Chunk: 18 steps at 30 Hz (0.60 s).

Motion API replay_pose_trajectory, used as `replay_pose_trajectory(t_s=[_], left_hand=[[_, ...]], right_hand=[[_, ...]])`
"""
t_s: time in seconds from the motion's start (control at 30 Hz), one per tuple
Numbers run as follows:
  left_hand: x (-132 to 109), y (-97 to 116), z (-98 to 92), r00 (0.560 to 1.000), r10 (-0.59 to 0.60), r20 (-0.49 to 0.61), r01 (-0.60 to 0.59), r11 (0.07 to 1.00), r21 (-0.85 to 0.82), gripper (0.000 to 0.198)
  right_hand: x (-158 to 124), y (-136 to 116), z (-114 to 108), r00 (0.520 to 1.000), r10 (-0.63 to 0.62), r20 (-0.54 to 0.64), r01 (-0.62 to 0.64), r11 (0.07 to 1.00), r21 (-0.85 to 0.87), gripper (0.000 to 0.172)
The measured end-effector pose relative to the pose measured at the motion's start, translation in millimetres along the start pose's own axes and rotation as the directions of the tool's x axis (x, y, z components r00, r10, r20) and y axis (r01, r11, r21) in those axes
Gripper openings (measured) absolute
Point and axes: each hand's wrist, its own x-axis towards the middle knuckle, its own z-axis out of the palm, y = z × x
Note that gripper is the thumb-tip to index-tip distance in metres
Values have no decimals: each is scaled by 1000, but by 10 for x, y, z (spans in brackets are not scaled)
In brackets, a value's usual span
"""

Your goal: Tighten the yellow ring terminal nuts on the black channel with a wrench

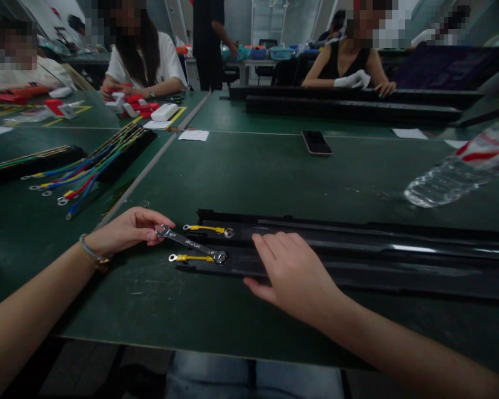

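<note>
My left hand (135,230) pinches one end of a silver combination wrench (187,241) between thumb and fingers. The wrench's ring end sits around a fastener on the nearer of two long black channels (249,260). Two short yellow wires with ring terminals lie at the channels' left ends: a far wire (208,228), joined at a bare bolt (228,233), and a near wire (195,257) that runs to the wrench's ring. Over the channels lies my right hand (291,269), fingers across the top and thumb at the near edge, gripping them. Its palm hides part of both.
A phone (316,142) and a lying water bottle (453,169) are farther back on the green table (241,177). At left are bundled coloured wires (95,166) with ring terminals. Co-workers sit across the table, by more black channels (349,108) and red-and-white parts (133,104).
</note>
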Motion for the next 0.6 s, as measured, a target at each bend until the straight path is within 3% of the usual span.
replay_pose_trajectory(t_s=[0.33,0.6], left_hand=[[35,-7,-23,1000,-25,3,25,1000,0,26],[31,-4,-36,1000,-5,16,4,999,47,27]], right_hand=[[1,-4,10,999,-3,-50,3,1000,0,53],[2,8,25,1000,-8,-16,8,1000,1,53]])
